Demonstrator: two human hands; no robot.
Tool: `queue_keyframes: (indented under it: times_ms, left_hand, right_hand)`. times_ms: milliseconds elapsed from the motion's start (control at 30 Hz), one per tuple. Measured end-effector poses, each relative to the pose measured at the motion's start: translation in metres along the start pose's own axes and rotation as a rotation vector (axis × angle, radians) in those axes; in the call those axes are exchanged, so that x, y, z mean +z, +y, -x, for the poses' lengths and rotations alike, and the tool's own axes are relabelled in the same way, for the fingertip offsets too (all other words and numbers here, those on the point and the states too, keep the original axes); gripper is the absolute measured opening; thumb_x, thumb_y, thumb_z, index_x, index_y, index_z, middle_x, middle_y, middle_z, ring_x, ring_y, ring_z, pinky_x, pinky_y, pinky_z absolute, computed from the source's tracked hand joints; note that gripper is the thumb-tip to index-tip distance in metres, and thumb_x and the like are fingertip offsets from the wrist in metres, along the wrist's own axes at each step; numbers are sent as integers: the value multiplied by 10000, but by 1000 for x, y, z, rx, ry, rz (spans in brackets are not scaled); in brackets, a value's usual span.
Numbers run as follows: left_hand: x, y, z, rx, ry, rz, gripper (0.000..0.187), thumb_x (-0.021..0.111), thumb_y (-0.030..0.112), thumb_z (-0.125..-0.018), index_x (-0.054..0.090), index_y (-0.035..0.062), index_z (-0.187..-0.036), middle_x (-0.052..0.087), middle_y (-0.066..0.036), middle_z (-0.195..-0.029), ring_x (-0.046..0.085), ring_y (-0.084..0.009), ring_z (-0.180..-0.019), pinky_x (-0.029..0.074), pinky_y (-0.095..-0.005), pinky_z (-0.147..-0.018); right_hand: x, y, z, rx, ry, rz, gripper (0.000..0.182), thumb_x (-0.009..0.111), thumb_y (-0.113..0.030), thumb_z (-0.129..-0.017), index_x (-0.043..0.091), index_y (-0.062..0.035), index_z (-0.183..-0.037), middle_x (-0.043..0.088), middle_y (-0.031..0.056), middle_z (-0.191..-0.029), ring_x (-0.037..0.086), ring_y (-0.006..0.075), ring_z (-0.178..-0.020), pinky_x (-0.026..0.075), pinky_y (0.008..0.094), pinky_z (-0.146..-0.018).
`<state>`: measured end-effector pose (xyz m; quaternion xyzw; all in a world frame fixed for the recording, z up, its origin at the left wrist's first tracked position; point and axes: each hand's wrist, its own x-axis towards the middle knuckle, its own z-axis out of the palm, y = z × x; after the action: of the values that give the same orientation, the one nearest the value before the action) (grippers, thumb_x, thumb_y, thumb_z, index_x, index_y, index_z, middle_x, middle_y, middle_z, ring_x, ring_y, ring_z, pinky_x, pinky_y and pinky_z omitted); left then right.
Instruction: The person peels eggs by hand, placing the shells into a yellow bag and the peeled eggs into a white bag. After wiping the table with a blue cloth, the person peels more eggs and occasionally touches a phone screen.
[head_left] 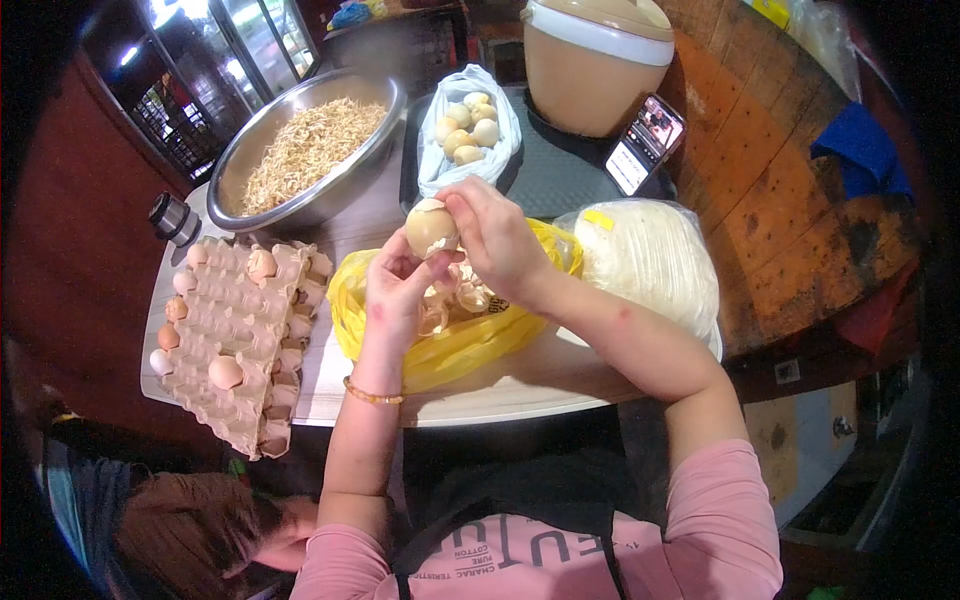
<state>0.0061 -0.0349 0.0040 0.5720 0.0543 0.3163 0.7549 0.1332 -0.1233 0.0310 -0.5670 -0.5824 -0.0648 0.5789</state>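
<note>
An egg (431, 228) with broken, partly peeled shell is held up between my two hands. My left hand (398, 280) grips it from below and the left, fingers closed round it. At its upper right, my right hand (490, 235) has thumb and fingers pinched at the shell. Beneath both hands lies an open yellow plastic bag (400, 362) with broken shell pieces (468, 292) inside. Just behind, a pale blue plastic bag (512, 135) holds several whole eggs (458, 140).
Egg cartons (215, 335) with several eggs stand at the left. Behind them are a dark jar (172, 218) and a metal bowl (392, 110) of shredded material. A wrapped white bundle (650, 262), phone (647, 143) and beige bucket (595, 75) are at the right. Another person's arm (285, 535) shows lower left.
</note>
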Motion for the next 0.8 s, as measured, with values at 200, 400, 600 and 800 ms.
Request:
queue_keyframes:
  times_ms: [200, 400, 600, 800]
  left_hand:
    - [-6, -4, -2, -33, -8, -14, 453, 654, -8, -835, 472, -20, -1250, 649, -65, -1009, 654, -134, -852, 488, -226, -653]
    - [0, 5, 1, -76, -98, 82, 420, 605, 103, -907, 453, -8, -1282, 605, -86, -1136, 630, -160, -979, 513, -251, -744]
    - [-17, 0, -4, -294, -97, 395, 388, 491, 213, -990, 440, 25, -1326, 584, -98, -1187, 622, -201, -1022, 526, -286, -780]
    - [-6, 7, -2, -223, -49, 190, 384, 501, 157, -974, 438, 17, -1325, 593, -104, -1167, 637, -204, -1000, 539, -264, -723]
  right_hand:
    - [-7, 1, -6, 7, -74, 0, 168, 516, -133, -934, 589, 9, -989, 584, 172, -890, 592, 350, -839, 473, 386, -750]
    - [-12, 3, -8, -14, -134, 64, 140, 553, -130, -911, 579, -8, -976, 575, 156, -893, 595, 338, -834, 479, 379, -735]
    - [-10, 1, -5, -5, -171, 96, 112, 569, -104, -898, 562, -18, -968, 553, 152, -909, 595, 345, -827, 486, 393, -715]
    - [-12, -2, -6, -37, -146, 134, 98, 579, -83, -886, 559, -24, -961, 551, 154, -907, 597, 353, -810, 487, 399, -688]
